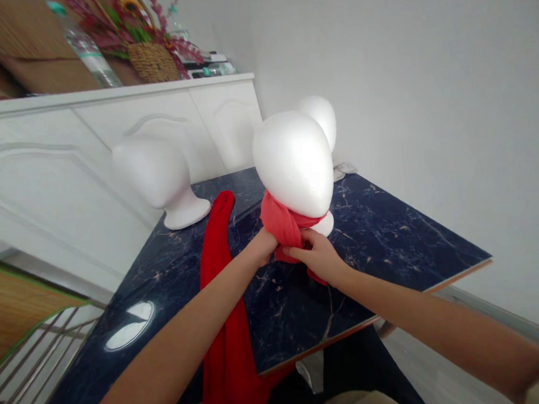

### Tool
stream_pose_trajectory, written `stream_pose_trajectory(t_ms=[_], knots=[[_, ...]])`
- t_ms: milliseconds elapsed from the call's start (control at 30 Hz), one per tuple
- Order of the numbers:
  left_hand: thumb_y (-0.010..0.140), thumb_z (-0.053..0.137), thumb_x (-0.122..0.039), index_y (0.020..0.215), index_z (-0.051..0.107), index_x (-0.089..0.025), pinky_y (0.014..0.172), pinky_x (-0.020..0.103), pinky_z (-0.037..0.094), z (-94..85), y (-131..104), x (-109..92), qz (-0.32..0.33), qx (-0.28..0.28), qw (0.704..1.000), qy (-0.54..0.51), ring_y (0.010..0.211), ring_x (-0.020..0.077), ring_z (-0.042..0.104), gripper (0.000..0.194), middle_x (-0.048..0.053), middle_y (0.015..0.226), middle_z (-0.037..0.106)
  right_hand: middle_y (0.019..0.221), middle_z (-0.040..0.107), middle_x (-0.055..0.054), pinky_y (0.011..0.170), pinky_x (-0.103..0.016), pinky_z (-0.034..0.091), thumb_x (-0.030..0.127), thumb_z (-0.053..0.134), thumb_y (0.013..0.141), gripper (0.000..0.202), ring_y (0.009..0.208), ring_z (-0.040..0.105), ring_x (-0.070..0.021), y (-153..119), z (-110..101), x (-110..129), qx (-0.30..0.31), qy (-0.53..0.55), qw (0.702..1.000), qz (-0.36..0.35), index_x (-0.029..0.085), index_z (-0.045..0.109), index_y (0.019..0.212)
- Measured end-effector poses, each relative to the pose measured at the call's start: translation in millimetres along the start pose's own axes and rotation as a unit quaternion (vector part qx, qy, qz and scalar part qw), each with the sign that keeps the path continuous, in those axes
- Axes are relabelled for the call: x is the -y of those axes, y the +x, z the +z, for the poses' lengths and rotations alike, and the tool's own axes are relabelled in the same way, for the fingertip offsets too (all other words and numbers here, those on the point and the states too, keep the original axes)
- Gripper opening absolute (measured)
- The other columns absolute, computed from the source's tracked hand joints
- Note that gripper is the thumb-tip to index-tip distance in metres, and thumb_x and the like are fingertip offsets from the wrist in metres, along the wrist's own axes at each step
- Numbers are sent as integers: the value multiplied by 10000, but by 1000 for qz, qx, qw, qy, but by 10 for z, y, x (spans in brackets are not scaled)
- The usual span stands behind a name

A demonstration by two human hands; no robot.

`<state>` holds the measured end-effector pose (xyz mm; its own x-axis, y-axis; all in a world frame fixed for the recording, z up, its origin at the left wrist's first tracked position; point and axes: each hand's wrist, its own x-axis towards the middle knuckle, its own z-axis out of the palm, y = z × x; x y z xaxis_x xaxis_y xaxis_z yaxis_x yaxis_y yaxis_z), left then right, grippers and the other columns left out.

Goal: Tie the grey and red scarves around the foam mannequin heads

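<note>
A coral-red scarf (281,223) is wrapped around the neck of a white foam mannequin head (294,162) on the table, with a bunched fold at the front left. My left hand (266,245) reaches in under that fold, and the cloth hides its fingers. On the other side, my right hand (320,255) pinches the scarf between thumb and fingers below the head. A loose end of the cloth hangs beneath my right hand. Left of my hands, a long bright red scarf (224,306) lies across the table and drapes over its front edge.
The dark blue marbled table (395,235) carries a second white mannequin head (154,174) at left and a third (321,119) behind the middle one. A white cabinet (36,184) stands behind, holding a bottle (86,51) and a flower basket (152,61). A metal rack (42,354) is at lower left.
</note>
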<state>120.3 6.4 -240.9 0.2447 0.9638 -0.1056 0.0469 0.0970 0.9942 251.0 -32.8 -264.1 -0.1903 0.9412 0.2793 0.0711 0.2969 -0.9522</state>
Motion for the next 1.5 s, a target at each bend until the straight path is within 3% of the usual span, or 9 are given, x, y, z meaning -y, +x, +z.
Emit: stream_pose_trajectory(t_ms=[167,367,467,567,733,833,933,1133,1500], knots=[[605,749,-272,774,638,-129,542,212,450,-363,35,-397,-100,68,989,87,554,93,519,248,1,623,601,709,607,-5,579,-267,396,273,611,679,177,622,513,-146,96,-352,-93,-61,-171,983,2,157,644,809],[694,716,-361,819,635,-114,403,158,250,-597,-54,-552,-124,152,972,132,452,45,334,289,-57,541,386,785,644,-26,531,-248,453,251,627,668,166,605,569,-138,250,-688,-217,-39,-151,988,22,164,622,809],[756,648,-437,857,602,-134,412,159,241,-472,-172,-410,-102,134,983,77,446,41,288,323,-69,561,341,823,633,-36,489,-253,498,265,653,690,196,586,588,-137,265,-706,-202,-52,-62,995,63,175,562,839],[815,549,-490,842,555,-159,424,162,242,-257,-289,-188,-72,79,994,27,445,49,284,331,-69,561,337,691,621,-35,496,-287,542,327,659,740,242,557,620,-165,231,-693,-139,-28,32,981,187,184,494,844],[864,472,-482,783,498,-173,460,175,255,76,-446,113,0,6,1000,29,468,58,315,320,-61,570,383,742,677,-189,573,-296,569,527,351,901,473,625,670,-207,171,-701,-42,137,181,893,389,105,555,839],[882,449,-453,762,491,-172,507,192,294,199,-512,187,42,-15,997,58,508,72,351,309,-50,591,417,897,683,-188,759,-311,564,379,372,908,381,810,681,-207,145,-629,0,196,314,850,375,70,593,943],[887,443,-418,742,498,-169,577,215,344,275,-575,203,85,-40,990,102,575,97,401,293,-25,641,468,820,678,-118,781,-317,555,309,471,875,262,776,670,-186,136,-471,39,204,386,820,370,97,602,956],[919,356,-404,852,557,-171,644,258,382,423,-880,196,92,-37,967,234,682,148,499,314,32,784,581,826,676,-119,742,-311,551,366,516,879,327,770,658,-193,239,-222,78,73,420,835,348,81,608,1012],[954,243,-391,959,530,-212,606,267,348,729,-1524,285,13,-69,930,360,683,186,575,339,46,799,633,892,675,-155,761,-381,554,343,407,922,376,856,667,-241,296,-252,62,39,438,815,376,62,547,1130]])
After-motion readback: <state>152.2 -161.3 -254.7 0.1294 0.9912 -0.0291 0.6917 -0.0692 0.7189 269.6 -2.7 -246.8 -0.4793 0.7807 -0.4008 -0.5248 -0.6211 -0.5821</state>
